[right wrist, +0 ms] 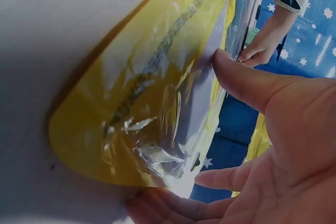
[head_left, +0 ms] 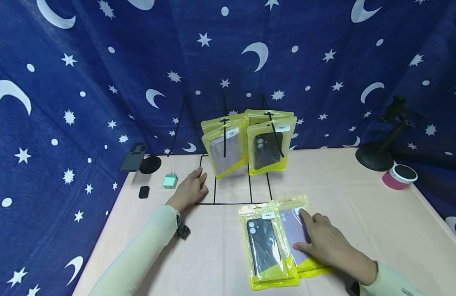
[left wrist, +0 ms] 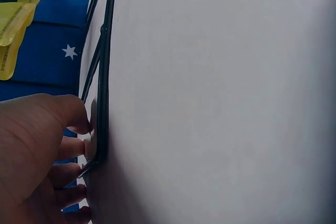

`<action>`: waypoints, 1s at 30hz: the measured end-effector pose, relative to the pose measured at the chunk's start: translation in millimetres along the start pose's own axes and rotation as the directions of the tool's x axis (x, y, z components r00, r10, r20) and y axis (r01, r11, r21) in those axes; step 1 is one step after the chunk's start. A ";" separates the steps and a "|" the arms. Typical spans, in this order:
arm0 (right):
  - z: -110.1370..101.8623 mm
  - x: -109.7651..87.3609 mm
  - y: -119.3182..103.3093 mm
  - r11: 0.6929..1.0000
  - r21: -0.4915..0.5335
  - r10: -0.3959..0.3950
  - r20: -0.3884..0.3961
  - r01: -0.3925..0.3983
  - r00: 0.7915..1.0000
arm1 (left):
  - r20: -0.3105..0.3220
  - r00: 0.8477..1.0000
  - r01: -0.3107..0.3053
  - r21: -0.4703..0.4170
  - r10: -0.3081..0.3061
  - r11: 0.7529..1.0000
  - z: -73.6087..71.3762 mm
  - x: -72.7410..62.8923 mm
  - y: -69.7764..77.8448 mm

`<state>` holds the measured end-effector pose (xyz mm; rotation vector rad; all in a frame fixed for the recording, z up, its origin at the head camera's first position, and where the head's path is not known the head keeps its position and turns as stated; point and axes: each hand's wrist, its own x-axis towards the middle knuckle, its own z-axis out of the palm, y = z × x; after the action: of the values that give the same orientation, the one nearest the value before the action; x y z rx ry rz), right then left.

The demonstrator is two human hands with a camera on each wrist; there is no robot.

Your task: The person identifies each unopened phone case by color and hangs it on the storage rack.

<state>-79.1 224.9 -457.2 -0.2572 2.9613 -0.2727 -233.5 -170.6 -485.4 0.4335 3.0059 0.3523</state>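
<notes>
Purple-case pouch (head_left: 291, 230) lies flat on the counter (head_left: 205, 259), in front of the wire rack (left wrist: 104, 87); dark-case pouch (head_left: 264, 244) appears to lap over its left edge. Right hand (head_left: 326, 238) set over the purple-case pouch, thumb and fingers spread and touching it, not closed round it. Left hand (head_left: 189, 191) at the rack's left base wire, fingers slightly bent; cannot tell whether it pinches the wire. Handling, judged: light; glossy film slick and crinkly, soft at the margins, stiffened by the flat case inside; not especially fragile. Best hold: the plain top strip or both long edges across the case, keeping clear of the overlapped side
</notes>
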 end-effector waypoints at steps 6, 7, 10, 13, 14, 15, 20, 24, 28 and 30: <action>1.4 4.2 1.6 0.991 0.130 -0.016 0.014 0.014 1.000 | -0.004 1.000 -0.013 -0.002 0.013 1.000 -0.3 0.4 -0.4; 0.9 5.1 2.0 0.986 0.164 -0.011 0.026 0.007 1.000 | -0.004 1.000 -0.011 -0.003 0.011 1.000 -0.5 0.5 -0.5; -0.8 8.0 3.3 0.969 0.246 0.012 0.064 -0.028 0.998 | -0.003 1.000 -0.008 0.000 0.008 1.000 -0.8 0.6 -0.6; -2.5 9.8 5.1 0.960 0.280 0.012 0.071 -0.031 0.997 | -0.001 1.000 -0.003 0.010 0.003 1.000 -0.7 0.9 -0.2; -3.0 10.1 6.2 0.959 0.284 0.000 0.063 -0.018 0.998 | 0.001 1.000 -0.002 0.016 0.002 1.000 -0.5 1.0 -0.1; -3.4 10.2 7.4 0.957 0.291 -0.012 0.057 -0.005 0.998 | 0.003 1.000 0.000 0.021 0.000 1.000 -0.2 1.2 -0.1; -4.3 9.2 16.5 0.936 0.345 -0.085 0.018 0.073 0.996 | 0.006 1.000 0.006 0.023 -0.006 1.000 0.3 1.4 -0.6; -3.1 9.6 21.5 0.925 0.369 -0.095 0.012 0.084 0.995 | 0.010 1.000 0.006 0.016 -0.007 1.000 0.5 1.3 -0.9; -2.2 9.3 22.6 0.925 0.369 -0.091 -0.011 0.089 0.996 | 0.005 1.000 -0.002 0.021 0.002 1.000 0.8 1.4 -1.1; -3.1 8.7 22.2 0.927 0.362 -0.088 -0.032 0.094 0.996 | 0.004 1.000 -0.002 0.018 0.002 1.000 0.7 1.5 -1.0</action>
<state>-91.5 245.3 -459.7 -0.3441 2.8419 -0.8264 -235.1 -170.9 -486.4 0.4385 3.0071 0.3241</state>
